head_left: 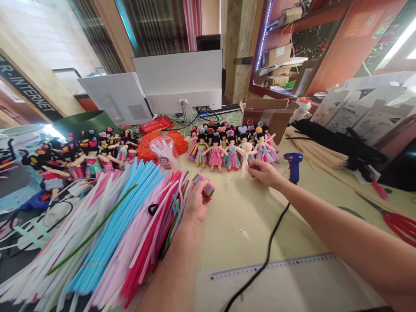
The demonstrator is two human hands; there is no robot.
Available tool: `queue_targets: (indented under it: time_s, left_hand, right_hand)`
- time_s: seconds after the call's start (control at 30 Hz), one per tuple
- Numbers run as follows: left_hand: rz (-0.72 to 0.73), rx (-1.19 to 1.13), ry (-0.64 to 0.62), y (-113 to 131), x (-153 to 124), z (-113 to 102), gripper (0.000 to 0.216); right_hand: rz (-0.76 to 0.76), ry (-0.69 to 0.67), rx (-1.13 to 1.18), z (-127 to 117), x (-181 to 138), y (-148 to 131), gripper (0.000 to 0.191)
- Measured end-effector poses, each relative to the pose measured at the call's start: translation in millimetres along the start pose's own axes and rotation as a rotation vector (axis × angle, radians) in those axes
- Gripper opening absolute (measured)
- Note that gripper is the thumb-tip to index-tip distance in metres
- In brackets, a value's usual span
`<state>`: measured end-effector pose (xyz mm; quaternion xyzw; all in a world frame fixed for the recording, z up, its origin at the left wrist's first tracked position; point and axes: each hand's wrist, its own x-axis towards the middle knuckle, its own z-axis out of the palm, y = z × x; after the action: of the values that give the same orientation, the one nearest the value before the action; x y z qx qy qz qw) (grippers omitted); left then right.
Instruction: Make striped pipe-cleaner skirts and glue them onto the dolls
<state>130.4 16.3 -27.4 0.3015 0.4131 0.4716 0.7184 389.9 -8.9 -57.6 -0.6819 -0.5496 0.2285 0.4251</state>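
Observation:
My left hand [197, 201] is closed around a small striped piece [208, 188] in pink, purple and green, which looks like a doll's skirt of pipe cleaners. Farther right, my right hand [262, 172] pinches the lower part of a plain beige pipe-cleaner doll body [246, 151] that has no hair or clothes. It is upright, in front of a group of dressed dolls [216, 152] with black hair and colourful skirts. A blue glue gun [294, 167] stands just right of my right hand, its black cord [271, 255] running toward me.
Bundles of coloured pipe cleaners [107, 234] cover the left side, with more dolls [92, 158] behind them. A clear plastic cup [164, 152] is beside an orange bag [146, 146]. A ruler [273, 265] lies in front; red-handled scissors [398, 223] rest at right. A monitor [182, 78] stands behind.

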Motion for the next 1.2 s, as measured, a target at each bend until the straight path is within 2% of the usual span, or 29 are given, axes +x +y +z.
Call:
queue_targets:
  time_s: [0.2, 0.37, 0.7, 0.87, 1.07, 1.2]
  left_hand:
    - [0.009, 0.004, -0.019, 0, 0, 0, 0.033]
    - [0.015, 0.010, -0.024, 1, -1, 1, 0.035]
    - [0.016, 0.029, -0.034, 1, -3, 2, 0.028]
    - [-0.034, 0.113, -0.139, -3, -9, 4, 0.024]
    - [-0.043, 0.234, -0.261, -10, -13, 6, 0.046]
    - [0.018, 0.262, -0.263, -11, -15, 8, 0.040]
  right_hand:
    - [0.014, -0.135, 0.227, 0, -13, -19, 0.027]
    - [0.000, -0.180, 0.297, -2, -21, -33, 0.027]
    - [-0.024, 0.024, 0.111, 3, -19, -27, 0.019]
    - [-0.088, 0.008, 0.028, 15, -33, -44, 0.015]
    - [-0.184, -0.048, -0.020, 31, -50, -65, 0.018]
    - [-0.270, -0.008, -0.117, 31, -59, -78, 0.022]
